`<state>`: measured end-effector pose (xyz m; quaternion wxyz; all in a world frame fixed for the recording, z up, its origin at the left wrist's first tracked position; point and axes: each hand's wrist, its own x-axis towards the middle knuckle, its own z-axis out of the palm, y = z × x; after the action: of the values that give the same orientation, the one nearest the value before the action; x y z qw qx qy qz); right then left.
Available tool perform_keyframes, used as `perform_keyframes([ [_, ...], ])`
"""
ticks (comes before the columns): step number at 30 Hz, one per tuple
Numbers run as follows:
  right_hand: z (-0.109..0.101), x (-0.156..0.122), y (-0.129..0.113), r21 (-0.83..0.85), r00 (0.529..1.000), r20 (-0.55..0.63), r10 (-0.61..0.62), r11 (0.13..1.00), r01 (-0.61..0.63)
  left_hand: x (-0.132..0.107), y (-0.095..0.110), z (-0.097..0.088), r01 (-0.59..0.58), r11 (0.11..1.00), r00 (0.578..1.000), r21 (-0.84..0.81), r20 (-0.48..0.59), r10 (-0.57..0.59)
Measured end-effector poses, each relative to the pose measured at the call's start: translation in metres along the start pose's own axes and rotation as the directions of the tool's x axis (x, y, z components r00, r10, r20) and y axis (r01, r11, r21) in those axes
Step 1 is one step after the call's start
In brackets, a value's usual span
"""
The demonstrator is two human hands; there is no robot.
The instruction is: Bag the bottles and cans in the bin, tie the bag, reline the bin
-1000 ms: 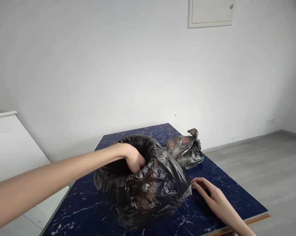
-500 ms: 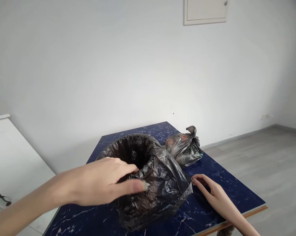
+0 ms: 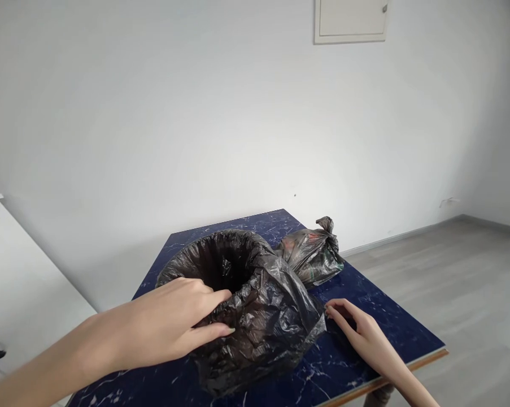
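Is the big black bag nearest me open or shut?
Open: the big black bag shows a wide, dark mouth, rim spread in a ring, with the left hand at its edge. How full, I cannot tell.

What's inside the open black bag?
Dark, creased plastic shows inside the open black bag. Its near side hides the bottom and anything there, and the left hand covers part of the opening.

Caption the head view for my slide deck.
Left hand on an open black bag, right hand at its edge, tied bag behind.
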<state>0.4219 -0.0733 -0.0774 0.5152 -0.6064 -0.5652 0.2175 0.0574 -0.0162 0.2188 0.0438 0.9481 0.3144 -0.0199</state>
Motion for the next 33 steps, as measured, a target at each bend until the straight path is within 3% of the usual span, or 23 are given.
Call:
perform_keyframes([
  [5, -0.001, 0.0, -0.001, -0.006, 1.0, 0.001, 0.005, 1.0, -0.005, -0.002, -0.001, 0.003, 0.015, 0.999, 0.999, -0.042, -0.034, -0.017],
  [11, -0.002, 0.0, 0.002, -0.013, 1.0, 0.019, 0.007, 1.0, -0.007, -0.004, 0.001, 0.004, 0.0, 1.0, 0.999, 0.023, -0.049, 0.001],
  [17, -0.001, 0.001, 0.008, -0.004, 0.999, 0.035, 0.024, 1.0, -0.024, -0.006, -0.004, 0.004, -0.022, 0.995, 1.0, 0.102, 0.009, 0.021],
  [33, -0.002, 0.001, 0.011, -0.013, 0.999, 0.018, 0.04, 0.999, -0.039, -0.007, -0.006, 0.006, 0.042, 0.993, 0.993, 0.107, 0.101, -0.053],
])
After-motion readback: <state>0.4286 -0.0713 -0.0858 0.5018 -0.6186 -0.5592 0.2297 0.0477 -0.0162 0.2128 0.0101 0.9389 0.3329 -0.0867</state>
